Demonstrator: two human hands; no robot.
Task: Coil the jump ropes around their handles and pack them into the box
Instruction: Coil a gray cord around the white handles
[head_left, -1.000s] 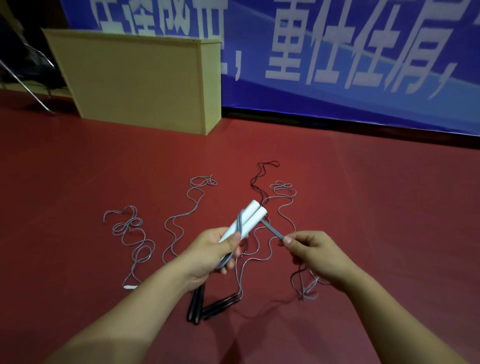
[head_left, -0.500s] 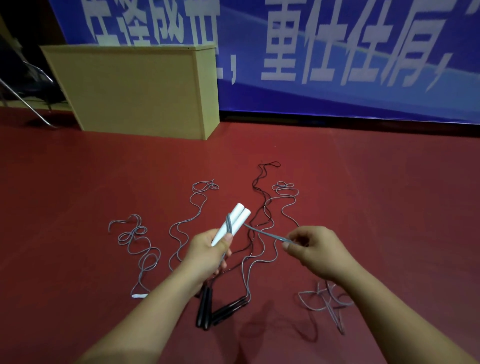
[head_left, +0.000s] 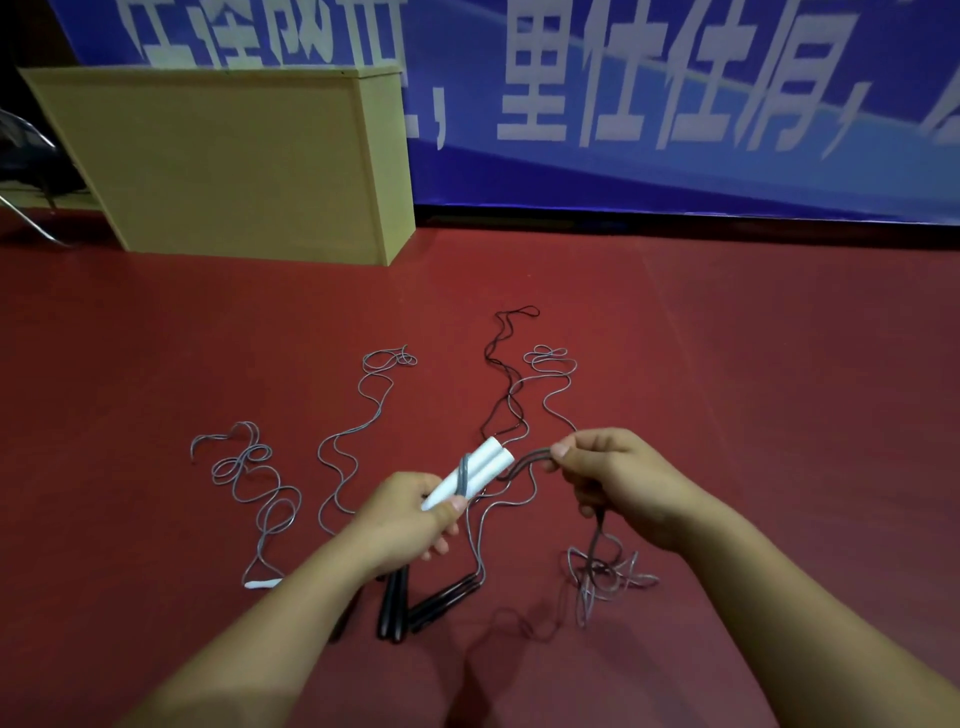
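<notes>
My left hand (head_left: 410, 519) grips two white handles (head_left: 480, 467) held side by side, with a grey turn of rope across them. My right hand (head_left: 618, 483) pinches the doubled grey rope (head_left: 530, 460) just right of the handle tips; its slack hangs from that hand into a tangle (head_left: 602, 571) on the floor. The yellow box (head_left: 234, 166) stands at the back left. Black handles (head_left: 415, 603) lie on the floor under my left forearm, their black rope (head_left: 501, 374) running away from me.
Grey ropes lie spread on the red floor: one (head_left: 249, 478) at the left ending in a white handle (head_left: 262, 583), another (head_left: 363, 415) in the middle, one more (head_left: 550, 369) at the right. A blue banner (head_left: 675, 104) closes the back.
My right hand has come up and in toward the handle tips with the rope. The slack pile on the floor has shifted under that hand.
</notes>
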